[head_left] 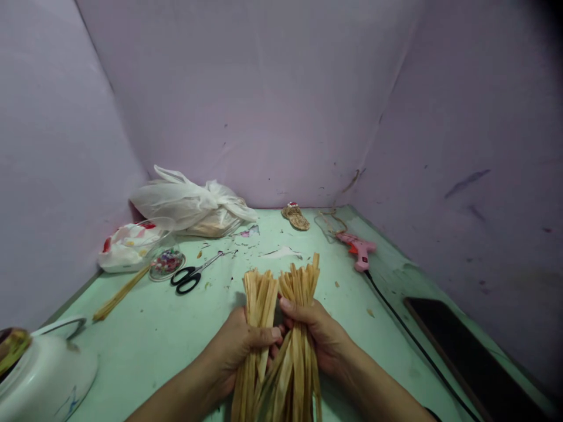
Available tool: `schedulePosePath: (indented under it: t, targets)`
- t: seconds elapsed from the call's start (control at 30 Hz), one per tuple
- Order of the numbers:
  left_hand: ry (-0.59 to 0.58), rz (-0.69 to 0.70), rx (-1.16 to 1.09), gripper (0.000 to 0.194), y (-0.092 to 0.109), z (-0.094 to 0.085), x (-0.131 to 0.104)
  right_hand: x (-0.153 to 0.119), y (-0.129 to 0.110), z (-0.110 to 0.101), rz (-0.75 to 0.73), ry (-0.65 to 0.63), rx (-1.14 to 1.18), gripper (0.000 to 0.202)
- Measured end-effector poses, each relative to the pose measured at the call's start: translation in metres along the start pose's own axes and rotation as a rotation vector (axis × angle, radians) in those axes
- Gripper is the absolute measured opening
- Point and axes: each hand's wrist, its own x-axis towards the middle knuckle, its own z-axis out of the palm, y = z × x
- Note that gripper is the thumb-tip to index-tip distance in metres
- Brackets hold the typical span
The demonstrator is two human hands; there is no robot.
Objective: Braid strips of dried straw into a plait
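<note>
Two bundles of flat, straw-coloured dried strips stand upright side by side at the bottom centre. My left hand is wrapped round the left bundle, its thumb lying across the front. Around the right bundle my right hand is closed, with the thumb over the strips near the top. The fingertips of both hands meet between the bundles. Uneven cut ends point away from me, and the lower ends run out of view at the bottom edge.
Black-handled scissors, a dish of beads, thin stalks and a white plastic bag lie left. A small woven slipper is at the back. Right are a pink glue gun with its cord and a dark phone-like slab. A white pot stands lower left.
</note>
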Motion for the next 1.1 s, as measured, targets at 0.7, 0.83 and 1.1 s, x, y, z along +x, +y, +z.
schedulePosePath:
  t: [0.7, 0.83, 1.1]
  targets:
    - [0.121, 0.077, -0.209, 0.035, 0.002, 0.004, 0.001, -0.001, -0.004, 0.001, -0.167, 0.066, -0.21, 0.018]
    - [0.149, 0.124, -0.171, 0.044, -0.004, 0.004, 0.001, -0.006, 0.002, 0.005, -0.207, -0.062, -0.188, 0.035]
    - [0.182, 0.077, -0.212, 0.043, 0.005, 0.006, -0.001, -0.001, -0.001, 0.0, -0.155, 0.116, -0.272, 0.017]
